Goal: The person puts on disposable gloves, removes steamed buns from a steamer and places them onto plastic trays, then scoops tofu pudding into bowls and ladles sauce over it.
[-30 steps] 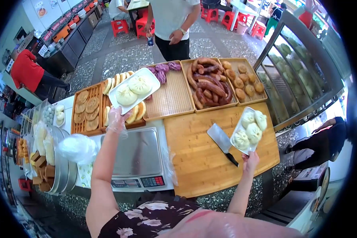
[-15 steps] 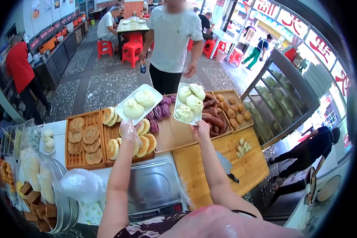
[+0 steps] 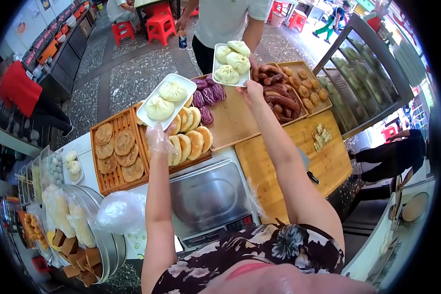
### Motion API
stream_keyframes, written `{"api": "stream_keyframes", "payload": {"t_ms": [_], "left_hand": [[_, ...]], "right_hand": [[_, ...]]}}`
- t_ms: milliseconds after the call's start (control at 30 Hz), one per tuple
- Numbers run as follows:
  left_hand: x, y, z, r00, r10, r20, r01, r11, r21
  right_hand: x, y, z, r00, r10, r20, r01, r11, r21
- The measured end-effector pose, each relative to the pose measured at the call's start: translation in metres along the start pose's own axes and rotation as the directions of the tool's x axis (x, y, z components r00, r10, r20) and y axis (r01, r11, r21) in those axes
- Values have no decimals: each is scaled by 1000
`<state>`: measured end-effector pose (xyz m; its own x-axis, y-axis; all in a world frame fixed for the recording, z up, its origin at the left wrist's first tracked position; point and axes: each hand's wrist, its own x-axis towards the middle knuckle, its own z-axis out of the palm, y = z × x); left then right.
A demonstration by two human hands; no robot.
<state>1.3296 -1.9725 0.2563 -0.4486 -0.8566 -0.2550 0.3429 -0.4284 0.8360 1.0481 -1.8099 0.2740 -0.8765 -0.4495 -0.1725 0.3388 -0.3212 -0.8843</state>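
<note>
Left tray: the white tray (image 3: 179, 105) with two pale buns (image 3: 160, 108) is lifted above the flat cakes (image 3: 185, 147), tilted.
Left hand: the left hand (image 3: 160, 138), in a clear plastic glove, is closed on the near corner of that tray; the fingers underneath are hidden.
Right tray: the second tray (image 3: 244, 78), bearing four buns (image 3: 237, 61), is held out past the purple rolls (image 3: 210, 95).
Right hand: the right hand (image 3: 252, 93), bare, pinches its near edge.
Person opposite: a person in a white shirt (image 3: 225, 22) has a hand (image 3: 254, 62) at this tray's far side; whether it touches is unclear.
Weight and feel: both loads look light; the buns probably soft and easily dented, the trays thin and perhaps bendy.
Grip: one-edge holds likely let the far ends dip, so a rim grip with fingers spread beneath seems best, kept level because loose buns could slide.
Counter: a metal scale (image 3: 208, 196) lies below the arms; right of it is a wooden board (image 3: 255, 164) with a black-handled knife (image 3: 312, 177), partly behind the right arm.
Room: speckled floor (image 3: 132, 73), red stools (image 3: 160, 24) and a glass-fronted cabinet (image 3: 357, 78) surround the counter.
</note>
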Motion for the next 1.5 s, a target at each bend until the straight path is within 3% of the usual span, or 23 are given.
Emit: {"api": "stream_keyframes", "payload": {"t_ms": [133, 867, 967, 1133, 1233, 1300, 1433, 1500], "left_hand": [[-6, -3, 1, 999, -12, 30, 12, 1000, 22], [4, -8, 36, 998, 20, 65, -19, 1000, -11], [7, -9, 42, 998, 14, 62, -14, 1000, -2], [15, -7, 51, 998, -19, 65, 20, 1000, -8], [14, -3, 57, 997, 10, 73, -10, 1000, 3], [12, 4, 63, 998, -2, 62, 3, 1000, -9], [33, 6, 64, 994, 2, 109, 0, 1000, -13], [33, 15, 71, 995, -7, 102, 10, 999, -31]], "right_hand": [[10, 16, -6, 996, 70, -47, -69, 997, 16], [30, 27, -12, 995, 72, -69, -68, 995, 68], [30, 20, -13, 997, 70, 43, -74, 993, 97], [32, 11, -5, 994, 98, 55, -101, 992, 71], [0, 13, 3, 987, 120, 103, -116, 992, -38], [-31, 37, -12, 976, 49, 213, -34, 997, -75], [-97, 105, -70, 996, 16, -83, -37, 965, -261], [-124, 139, -116, 971, -204, -121, 117, 856, -504]]}}
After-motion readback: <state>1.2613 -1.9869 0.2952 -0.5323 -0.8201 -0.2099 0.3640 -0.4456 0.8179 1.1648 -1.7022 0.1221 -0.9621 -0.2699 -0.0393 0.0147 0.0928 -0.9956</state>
